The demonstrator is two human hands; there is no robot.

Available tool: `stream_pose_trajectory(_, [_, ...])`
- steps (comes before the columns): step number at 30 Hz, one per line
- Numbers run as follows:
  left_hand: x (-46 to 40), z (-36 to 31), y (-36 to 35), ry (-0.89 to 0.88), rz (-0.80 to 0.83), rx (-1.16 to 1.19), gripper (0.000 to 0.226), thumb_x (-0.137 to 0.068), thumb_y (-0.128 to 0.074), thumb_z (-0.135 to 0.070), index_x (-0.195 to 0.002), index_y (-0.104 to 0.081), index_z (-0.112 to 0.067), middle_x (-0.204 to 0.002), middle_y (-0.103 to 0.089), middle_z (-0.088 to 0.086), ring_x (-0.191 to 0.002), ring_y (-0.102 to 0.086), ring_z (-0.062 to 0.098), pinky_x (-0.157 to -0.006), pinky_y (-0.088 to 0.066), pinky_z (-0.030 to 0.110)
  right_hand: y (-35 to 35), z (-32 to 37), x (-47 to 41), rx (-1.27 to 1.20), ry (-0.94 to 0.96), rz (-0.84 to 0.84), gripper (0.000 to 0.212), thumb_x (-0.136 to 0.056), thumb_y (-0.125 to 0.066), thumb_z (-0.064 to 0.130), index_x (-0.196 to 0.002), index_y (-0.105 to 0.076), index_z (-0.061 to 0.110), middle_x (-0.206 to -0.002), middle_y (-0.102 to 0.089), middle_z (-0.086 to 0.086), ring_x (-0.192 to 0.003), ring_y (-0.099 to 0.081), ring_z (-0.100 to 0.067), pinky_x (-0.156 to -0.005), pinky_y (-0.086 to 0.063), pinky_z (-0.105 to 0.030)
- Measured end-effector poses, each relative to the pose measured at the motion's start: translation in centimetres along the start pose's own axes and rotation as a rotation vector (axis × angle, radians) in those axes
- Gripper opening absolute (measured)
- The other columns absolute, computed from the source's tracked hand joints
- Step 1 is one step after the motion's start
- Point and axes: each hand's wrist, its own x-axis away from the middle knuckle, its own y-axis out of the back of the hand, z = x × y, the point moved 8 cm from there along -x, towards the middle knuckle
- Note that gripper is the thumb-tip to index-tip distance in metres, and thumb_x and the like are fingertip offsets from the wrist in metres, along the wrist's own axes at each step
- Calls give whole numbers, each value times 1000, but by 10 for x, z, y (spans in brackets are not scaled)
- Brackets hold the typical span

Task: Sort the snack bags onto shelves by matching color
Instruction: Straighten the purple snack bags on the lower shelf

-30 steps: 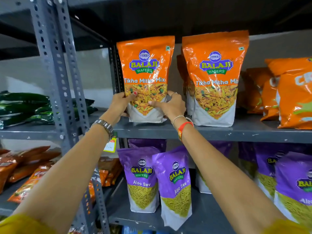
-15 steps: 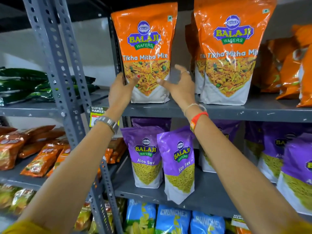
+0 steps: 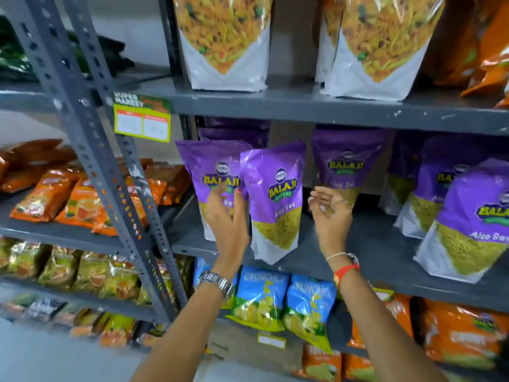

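Rack post [image 3: 91, 150]: perforated grey upright at left, with orange packets [image 3: 46, 199] lying on the shelf behind it.
Left hand [image 3: 227, 219]: fingers spread open, holding nothing, raised before the rear purple bag [image 3: 209, 172]; motion blur hides whether they touch it.
Leaning purple bag [image 3: 274, 205]: stands tilted at the front lip of the purple shelf [image 3: 385, 260], between the two hands.
Right hand [image 3: 330, 216]: fingers loosely curled, empty, just beside the bag's right edge.
Orange shelf [image 3: 303, 106]: above, carrying orange bags [image 3: 228, 51].
Technique: both palms should probably close on the leaning bag's sides, square it upright and push it back into the purple row.
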Motion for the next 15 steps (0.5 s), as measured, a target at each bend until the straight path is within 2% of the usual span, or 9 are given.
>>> stream_pose_trajectory(1, [12,12,-9,63,63,53,30,-91,-51,-24,-116,-51,-7,-100,-56,-12,-83,-55,-13,-73,-45,14,0,-23,0,12,-84,28,25,-82,-63,1,-103,-60,14,-93,-65,-2,-80,-62,0,-76,-49,-19])
stream_pose_trajectory(2, [21,24,-18,129,129,105,33,-92,-50,-24,-120,-49,-8,-107,-58,-9,-91,-56,-12,-78,-45,12,-3,-42,-1,18,-154,65,29,-83,-64,3,-109,-58,13,-101,-64,-6,-88,-61,-7,-80,-47,-18])
stream_pose_trajectory(4, [35,53,-37,222,257,122,45,-92,-47,-32,-132,-42,-13,-131,-55,3,-119,-52,6,-100,-42,22,-11,-69,-6,18,-280,142,39,-87,-61,6,-124,-51,7,-115,-57,-9,-102,-55,-17,-85,-44,-14])
stream_pose_trajectory(7, [55,86,-56,307,426,22,70,-87,-38,-60,-144,-28,-22,-151,-34,2,-139,-31,16,-117,-25,40,-31,-90,-10,27,-474,325,48,-94,-50,13,-140,-36,9,-130,-48,-5,-108,-49,-11,-80,-44,-8])
stream_pose_trajectory(8, [61,95,-61,336,457,12,78,-82,-35,-69,-145,-24,-25,-153,-30,1,-141,-27,17,-118,-23,44,-37,-97,-7,63,-553,406,49,-95,-49,21,-142,-34,15,-134,-46,-1,-109,-48,-9,-83,-44,-17])
stream_pose_trajectory(10, [71,106,-66,409,472,22,84,-78,-32,-74,-146,-17,-28,-156,-23,-1,-143,-22,16,-118,-20,47,-45,-110,3,152,-676,556,46,-93,-48,40,-137,-38,29,-141,-45,4,-122,-45,-16,-91,-40,-36])
stream_pose_trajectory(13, [73,109,-71,468,433,28,73,-86,-32,-63,-147,-15,-27,-156,-20,2,-143,-21,20,-118,-20,48,-42,-121,6,225,-689,582,36,-88,-54,48,-118,-44,34,-132,-50,6,-127,-45,-20,-84,-47,-43])
stream_pose_trajectory(15, [71,105,-75,436,429,62,60,-91,-34,-55,-142,-24,-27,-150,-29,-2,-137,-29,17,-116,-24,42,-38,-120,3,215,-648,549,43,-84,-61,45,-120,-44,30,-129,-53,6,-124,-48,-20,-82,-52,-46])
